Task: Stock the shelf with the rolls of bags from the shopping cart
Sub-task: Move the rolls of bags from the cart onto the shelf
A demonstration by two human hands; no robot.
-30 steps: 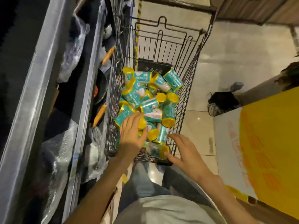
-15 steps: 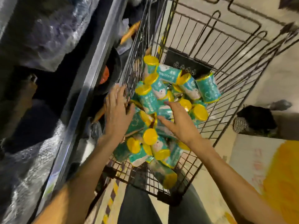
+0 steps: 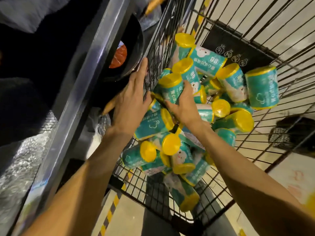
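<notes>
Reaching into the shopping cart [image 3: 221,167], the right hand [image 3: 185,106] has its grip wrapped around one teal roll of bags [image 3: 171,90] with a yellow cap, at the left of the pile [image 3: 204,116] filling the cart. Left hand [image 3: 131,97] lies flat, fingers straight and released, against the cart's left wire wall, touching it. Shelf edge [image 3: 81,92] runs just left.

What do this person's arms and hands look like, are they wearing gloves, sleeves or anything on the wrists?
Both arms are bare right up to the picture's edge: no sleeves show. The left hand and the right hand wear no gloves. No watch, bracelet or ring can be seen on either wrist or on the fingers that show. No markings stand out, though the picture is slightly blurred.
</notes>
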